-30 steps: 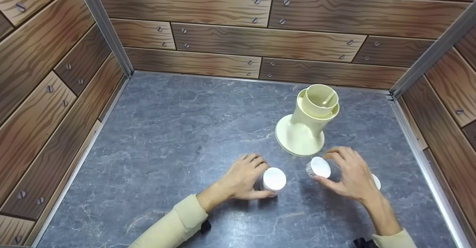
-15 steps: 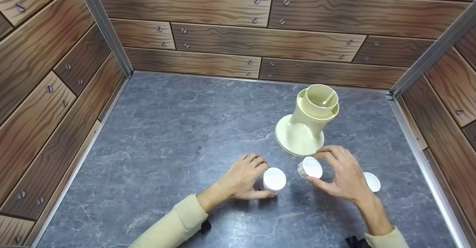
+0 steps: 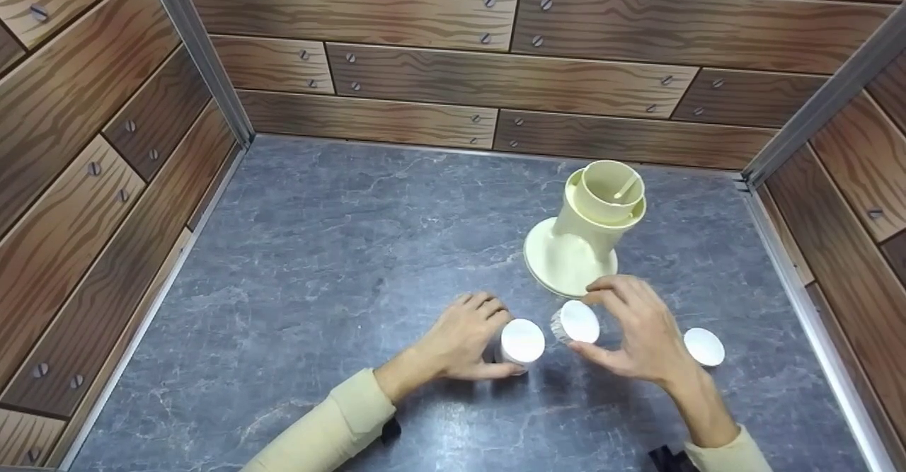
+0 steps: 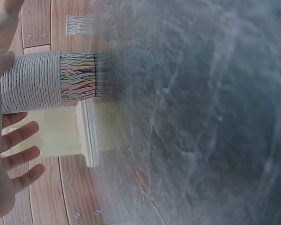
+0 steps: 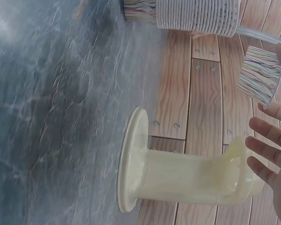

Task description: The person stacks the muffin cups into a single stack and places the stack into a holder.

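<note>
A stack of paper cups (image 4: 37,82) with coloured wavy lines stands upright on the table, mouths up. My left hand (image 3: 471,341) holds its side between thumb and fingers, the other fingers spread in the left wrist view. Just to the right, my right hand (image 3: 633,327) pinches a single paper cup (image 5: 260,75) by its rim, tilted and raised over the table. Its white inside (image 3: 580,322) shows from the head. Behind that hand rises a pale yellow stand (image 3: 572,260) with a round base and a wide hollow tube.
Another paper cup (image 3: 704,347) stands on the table to the right of my right hand. Wood-plank-patterned walls (image 3: 410,68) with metal corner strips (image 3: 205,54) close off the back and sides of the grey marbled table (image 3: 340,217).
My right hand has moved left with the paper cup, closer to the stack, uncovering the cup on the right. My left hand and the stack have stayed put.
</note>
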Action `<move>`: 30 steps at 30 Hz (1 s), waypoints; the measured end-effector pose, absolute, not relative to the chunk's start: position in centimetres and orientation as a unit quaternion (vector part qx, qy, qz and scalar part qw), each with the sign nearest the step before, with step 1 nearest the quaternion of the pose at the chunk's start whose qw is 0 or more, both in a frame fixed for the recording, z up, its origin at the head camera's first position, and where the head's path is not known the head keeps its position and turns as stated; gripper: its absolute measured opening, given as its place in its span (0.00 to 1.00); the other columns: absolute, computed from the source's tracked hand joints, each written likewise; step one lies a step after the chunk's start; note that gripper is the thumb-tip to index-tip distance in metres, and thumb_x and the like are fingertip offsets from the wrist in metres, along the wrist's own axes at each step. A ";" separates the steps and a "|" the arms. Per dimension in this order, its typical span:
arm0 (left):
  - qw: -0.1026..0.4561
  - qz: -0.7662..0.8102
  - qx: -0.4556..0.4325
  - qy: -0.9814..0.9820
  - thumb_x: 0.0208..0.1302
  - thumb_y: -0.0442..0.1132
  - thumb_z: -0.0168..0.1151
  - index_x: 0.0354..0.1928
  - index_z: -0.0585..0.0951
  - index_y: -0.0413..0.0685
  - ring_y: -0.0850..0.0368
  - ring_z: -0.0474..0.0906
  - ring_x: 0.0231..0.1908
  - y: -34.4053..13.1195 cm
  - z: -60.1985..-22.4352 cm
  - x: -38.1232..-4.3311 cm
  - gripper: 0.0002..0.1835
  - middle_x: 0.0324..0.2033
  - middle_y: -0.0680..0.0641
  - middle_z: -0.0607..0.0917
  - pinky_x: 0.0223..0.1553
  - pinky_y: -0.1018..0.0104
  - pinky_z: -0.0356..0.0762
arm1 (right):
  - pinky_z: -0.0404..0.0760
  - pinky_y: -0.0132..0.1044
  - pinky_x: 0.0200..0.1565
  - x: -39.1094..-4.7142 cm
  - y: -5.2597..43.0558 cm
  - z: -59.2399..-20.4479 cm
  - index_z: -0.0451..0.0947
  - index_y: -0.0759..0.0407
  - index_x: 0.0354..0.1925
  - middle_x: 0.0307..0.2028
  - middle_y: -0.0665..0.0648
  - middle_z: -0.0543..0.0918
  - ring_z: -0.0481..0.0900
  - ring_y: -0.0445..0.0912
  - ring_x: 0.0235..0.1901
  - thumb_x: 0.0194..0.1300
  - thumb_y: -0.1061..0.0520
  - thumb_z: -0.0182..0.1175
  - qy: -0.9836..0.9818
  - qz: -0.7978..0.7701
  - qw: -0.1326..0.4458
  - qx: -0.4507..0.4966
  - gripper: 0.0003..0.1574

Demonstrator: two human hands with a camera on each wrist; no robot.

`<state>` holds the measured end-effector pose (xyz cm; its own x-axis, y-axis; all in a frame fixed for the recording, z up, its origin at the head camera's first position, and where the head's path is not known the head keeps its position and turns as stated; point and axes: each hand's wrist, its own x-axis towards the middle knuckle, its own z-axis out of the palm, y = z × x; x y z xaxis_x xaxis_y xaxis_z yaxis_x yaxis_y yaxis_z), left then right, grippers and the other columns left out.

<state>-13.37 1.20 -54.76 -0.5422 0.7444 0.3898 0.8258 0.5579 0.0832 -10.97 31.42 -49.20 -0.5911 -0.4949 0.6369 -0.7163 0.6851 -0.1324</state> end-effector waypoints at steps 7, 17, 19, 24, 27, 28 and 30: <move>0.163 -0.124 -0.453 -0.868 0.60 0.77 0.61 0.53 0.82 0.57 0.57 0.80 0.53 1.1 -54.8 -13.4 0.35 0.50 0.54 0.86 0.54 0.61 0.80 | 0.76 0.43 0.53 -11.0 29.9 -48.7 0.84 0.54 0.45 0.49 0.56 0.85 0.82 0.52 0.49 0.53 0.27 0.73 -0.866 0.183 0.287 0.367 0.37; 0.159 -0.124 -0.450 -0.870 0.62 0.78 0.59 0.53 0.82 0.58 0.57 0.80 0.53 1.2 -54.8 -13.3 0.35 0.50 0.54 0.86 0.53 0.61 0.81 | 0.75 0.40 0.57 -11.2 28.1 -48.6 0.84 0.52 0.46 0.49 0.55 0.85 0.82 0.50 0.50 0.54 0.26 0.73 -0.851 0.189 0.282 0.402 0.37; 0.158 -0.125 -0.449 -0.870 0.62 0.78 0.59 0.53 0.82 0.57 0.57 0.80 0.53 1.2 -54.8 -13.3 0.35 0.50 0.54 0.86 0.53 0.61 0.81 | 0.76 0.40 0.57 -11.2 27.9 -48.7 0.84 0.52 0.45 0.48 0.55 0.85 0.82 0.50 0.49 0.55 0.25 0.71 -0.848 0.187 0.283 0.407 0.37; 0.165 -0.122 -0.450 -0.869 0.62 0.78 0.59 0.52 0.82 0.57 0.57 0.80 0.52 1.2 -54.8 -13.3 0.35 0.49 0.54 0.86 0.53 0.61 0.81 | 0.76 0.40 0.57 -11.2 27.3 -48.9 0.84 0.52 0.44 0.48 0.54 0.85 0.82 0.49 0.49 0.55 0.24 0.71 -0.844 0.185 0.282 0.417 0.37; 0.163 -0.122 -0.450 -0.870 0.62 0.78 0.58 0.53 0.82 0.57 0.57 0.80 0.52 1.2 -54.8 -13.4 0.35 0.49 0.54 0.86 0.53 0.61 0.81 | 0.76 0.40 0.57 -11.2 27.0 -49.1 0.84 0.52 0.45 0.48 0.53 0.85 0.81 0.48 0.49 0.56 0.24 0.71 -0.845 0.182 0.278 0.419 0.36; 0.160 -0.123 -0.450 -0.870 0.62 0.78 0.58 0.53 0.82 0.57 0.57 0.80 0.52 1.2 -54.8 -13.4 0.36 0.49 0.54 0.86 0.53 0.61 0.81 | 0.76 0.40 0.58 -11.2 26.9 -49.1 0.84 0.51 0.45 0.48 0.53 0.85 0.81 0.48 0.49 0.56 0.24 0.71 -0.846 0.179 0.276 0.419 0.36; 0.155 -0.127 -0.450 -0.870 0.62 0.78 0.59 0.53 0.82 0.57 0.57 0.80 0.53 1.2 -54.7 -13.4 0.35 0.49 0.54 0.86 0.53 0.61 0.81 | 0.76 0.41 0.58 -11.2 26.8 -49.2 0.84 0.51 0.45 0.49 0.53 0.85 0.81 0.48 0.50 0.56 0.24 0.70 -0.848 0.176 0.272 0.420 0.36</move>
<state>-13.45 1.20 -54.74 -0.5470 0.7439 0.3839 0.8227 0.5626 0.0822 -11.15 26.76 -49.25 -0.4997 -0.6157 0.6093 -0.8073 0.5860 -0.0700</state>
